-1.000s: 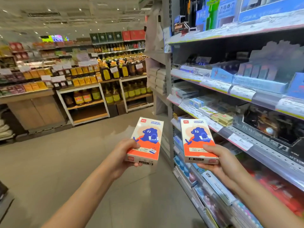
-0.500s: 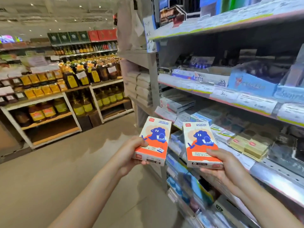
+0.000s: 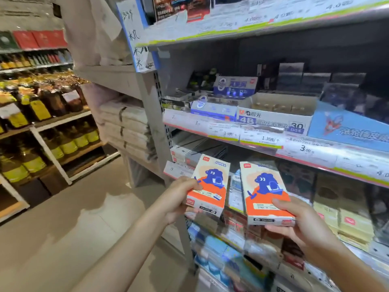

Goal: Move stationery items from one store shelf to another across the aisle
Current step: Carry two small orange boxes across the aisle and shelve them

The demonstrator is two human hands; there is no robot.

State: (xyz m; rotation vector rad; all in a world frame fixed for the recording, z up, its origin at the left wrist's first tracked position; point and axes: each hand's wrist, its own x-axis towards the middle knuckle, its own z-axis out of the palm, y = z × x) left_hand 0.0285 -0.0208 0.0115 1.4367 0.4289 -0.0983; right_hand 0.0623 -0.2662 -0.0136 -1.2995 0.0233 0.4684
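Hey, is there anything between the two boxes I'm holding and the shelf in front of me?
Nothing visible blocks the way. The left hand holds one box and the right hand the other box, both in open air before the shelf. The shelf itself already looks crowded with goods.

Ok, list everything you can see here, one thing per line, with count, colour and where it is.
Boxes: two, orange and cream with a blue figure, one in each hand.
Eraser carton: one, white, middle shelf.
Blue carton: one, same shelf, right.
Price tags: several, white, along shelf edges.
Bottles: many, dark with yellow labels, racks at left.
Paper stacks: several, white, shelf end.
Left hand: grip on left box.
Right hand: grip on right box.
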